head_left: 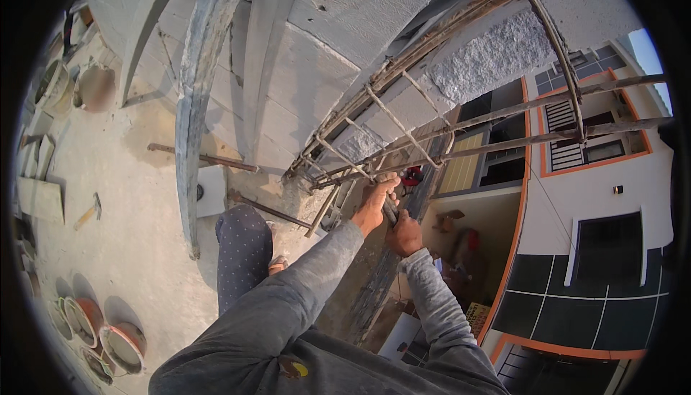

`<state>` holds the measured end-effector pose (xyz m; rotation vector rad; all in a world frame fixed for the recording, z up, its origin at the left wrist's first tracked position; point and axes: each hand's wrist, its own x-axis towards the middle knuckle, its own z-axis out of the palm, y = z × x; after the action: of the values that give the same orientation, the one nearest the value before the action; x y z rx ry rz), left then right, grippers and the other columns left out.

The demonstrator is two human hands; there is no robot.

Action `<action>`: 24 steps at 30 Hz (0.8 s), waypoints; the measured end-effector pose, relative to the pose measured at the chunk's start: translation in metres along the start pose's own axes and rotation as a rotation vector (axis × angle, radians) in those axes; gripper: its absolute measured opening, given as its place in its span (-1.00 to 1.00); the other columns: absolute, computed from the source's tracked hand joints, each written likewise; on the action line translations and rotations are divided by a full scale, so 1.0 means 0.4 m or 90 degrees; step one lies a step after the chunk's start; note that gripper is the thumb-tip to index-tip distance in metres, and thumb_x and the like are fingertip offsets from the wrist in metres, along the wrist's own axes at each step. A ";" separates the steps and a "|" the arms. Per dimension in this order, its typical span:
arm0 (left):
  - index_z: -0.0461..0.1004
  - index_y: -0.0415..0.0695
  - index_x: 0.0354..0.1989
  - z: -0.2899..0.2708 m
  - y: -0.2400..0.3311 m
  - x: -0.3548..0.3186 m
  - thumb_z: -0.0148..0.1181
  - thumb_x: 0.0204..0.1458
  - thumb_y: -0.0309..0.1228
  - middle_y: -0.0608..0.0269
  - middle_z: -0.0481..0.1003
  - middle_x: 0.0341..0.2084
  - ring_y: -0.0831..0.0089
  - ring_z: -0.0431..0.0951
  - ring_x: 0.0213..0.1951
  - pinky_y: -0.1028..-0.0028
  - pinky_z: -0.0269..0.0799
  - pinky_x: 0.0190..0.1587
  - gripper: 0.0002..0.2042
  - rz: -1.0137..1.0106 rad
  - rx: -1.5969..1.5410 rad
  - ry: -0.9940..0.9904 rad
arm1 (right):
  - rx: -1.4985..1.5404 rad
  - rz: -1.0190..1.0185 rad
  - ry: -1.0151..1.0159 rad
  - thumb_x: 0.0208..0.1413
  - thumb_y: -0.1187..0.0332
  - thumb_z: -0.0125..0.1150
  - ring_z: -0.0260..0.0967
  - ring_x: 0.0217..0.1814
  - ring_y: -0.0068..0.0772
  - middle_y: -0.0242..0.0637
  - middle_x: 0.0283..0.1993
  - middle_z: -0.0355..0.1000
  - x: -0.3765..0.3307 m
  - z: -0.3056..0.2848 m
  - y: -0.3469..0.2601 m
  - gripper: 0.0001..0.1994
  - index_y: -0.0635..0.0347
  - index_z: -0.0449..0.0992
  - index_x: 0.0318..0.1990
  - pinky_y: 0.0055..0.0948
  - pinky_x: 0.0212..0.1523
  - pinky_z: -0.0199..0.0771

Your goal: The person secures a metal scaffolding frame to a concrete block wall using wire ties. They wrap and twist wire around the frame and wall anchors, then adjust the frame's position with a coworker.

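Note:
In front of me, my left hand (373, 204) is closed at the lower end of a rebar cage (409, 133); its fingers are curled by the bars, and what lies inside them is hard to see. Just below and to the right, my right hand (405, 236) is wrapped round a short dark rod-like tool (390, 212). This tool runs up between the two hands, and its working end is hidden. The cage has long rusty bars tied with square stirrups, alongside a rough grey concrete wall (497, 55).
Grey posts (188, 121) stand left of the cage. Metal bars (277, 210) lie by my dotted trouser leg (243, 251). Left on the concrete floor are a hammer (88, 211) and several buckets (124, 347). A ledge drops away on the right, facing an orange-trimmed house (568, 200).

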<state>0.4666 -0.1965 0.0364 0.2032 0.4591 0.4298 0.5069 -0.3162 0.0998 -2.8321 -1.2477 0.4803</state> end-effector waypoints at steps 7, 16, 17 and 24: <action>0.44 -0.03 0.05 -0.014 0.028 -0.023 0.39 0.07 -0.21 0.46 0.40 -0.50 0.49 0.48 -0.38 0.27 0.54 -0.18 -0.58 -0.073 -0.146 -0.195 | 0.777 0.156 -0.610 0.30 0.25 0.18 0.13 -0.54 -0.48 -0.45 -0.52 0.22 0.072 -0.062 0.072 -0.75 0.32 0.48 -0.17 -0.31 -0.48 0.19; 0.46 0.08 -0.35 0.017 -0.020 0.031 0.38 0.08 -0.21 0.55 0.27 -0.72 0.54 0.35 -0.61 0.41 0.39 -0.42 -0.80 -0.023 -0.053 0.052 | -0.210 -0.070 0.181 0.06 0.36 0.18 0.40 0.01 0.00 0.14 0.14 0.21 -0.056 -0.017 -0.028 -0.36 0.48 0.14 0.26 -0.20 -0.16 0.48; 0.45 0.07 -0.35 0.028 -0.024 0.035 0.39 0.08 -0.21 0.55 0.28 -0.71 0.54 0.36 -0.61 0.43 0.38 -0.45 -0.80 -0.012 -0.039 0.100 | -0.220 -0.073 0.272 -0.05 0.39 0.22 0.42 -0.12 0.12 0.08 0.00 0.31 -0.061 0.009 -0.028 -0.32 0.44 0.17 0.26 -0.14 -0.18 0.48; 0.49 -0.02 -0.18 0.034 0.008 -0.016 0.38 0.09 -0.18 0.40 0.39 -0.60 0.53 0.45 -0.52 0.37 0.48 -0.38 -0.73 0.034 0.026 0.078 | 0.287 0.006 -0.204 0.11 0.36 0.29 0.47 -0.38 -0.15 -0.25 -0.39 0.46 0.024 0.026 0.091 -0.52 0.38 0.37 0.16 -0.17 -0.38 0.44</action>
<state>0.4665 -0.1979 0.0517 0.2301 0.5847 0.4869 0.5363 -0.3355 0.0826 -2.4418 -0.9980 1.0939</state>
